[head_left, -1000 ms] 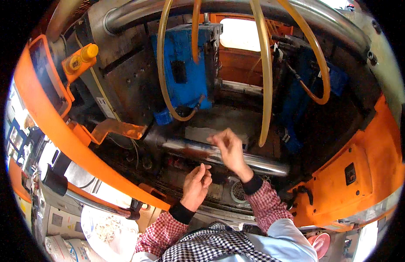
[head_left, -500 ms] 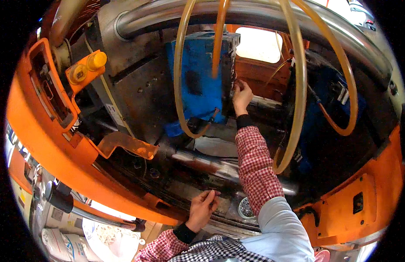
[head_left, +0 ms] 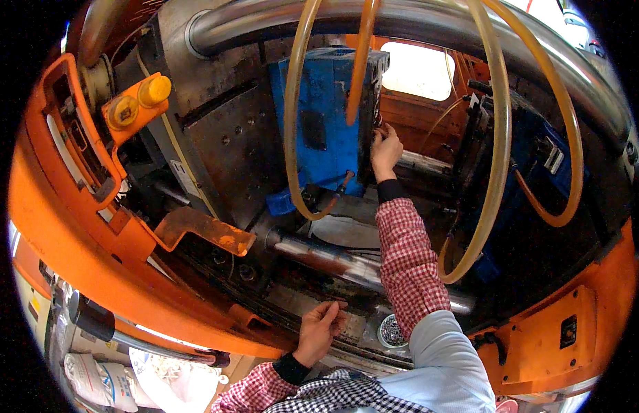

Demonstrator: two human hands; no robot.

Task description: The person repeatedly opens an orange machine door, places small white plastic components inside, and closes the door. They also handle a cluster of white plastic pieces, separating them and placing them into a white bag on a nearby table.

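Steel and blue paint: right hand (head_left: pixel 386 150) is up at the edge of the blue mould block (head_left: pixel 319 124), at the dark face (head_left: pixel 369 113) between the two mould halves.
Right hand state: fingers curled and pressed together at the tips against that dark face; whether they pinch a small part cannot be told, since the spot is in shadow.
Left hand (head_left: pixel 318 330): low and near the body, fingers loosely bent and resting on the machine's lower ledge (head_left: pixel 347 344), holding nothing visible.
Thing in hand: mould block stands upright, directly at the right hand's fingertips and well above the left hand.
Progress (judgement): mould stands open and the reach into it is made; nothing removed is visible in either hand, so the work at the mould face looks under way, not finished.
Below right hand: steel tie bar (head_left: pixel 347 265) runs crosswise under the checked sleeve (head_left: pixel 409 265).
Beside left hand: small round tin (head_left: pixel 391 332) of dark bits, just to its right.
Around right hand: amber hoses (head_left: pixel 502 158) loop on both sides of it.
Surface: no counter; oily, worn machine bed, dark plate (head_left: pixel 230 151) left of the block.
Room: orange machine frame (head_left: pixel 65 248) all round; daylight through an opening (head_left: pixel 419 69) above the right hand; white sacks (head_left: pixel 92 375) on the floor left of the left hand.
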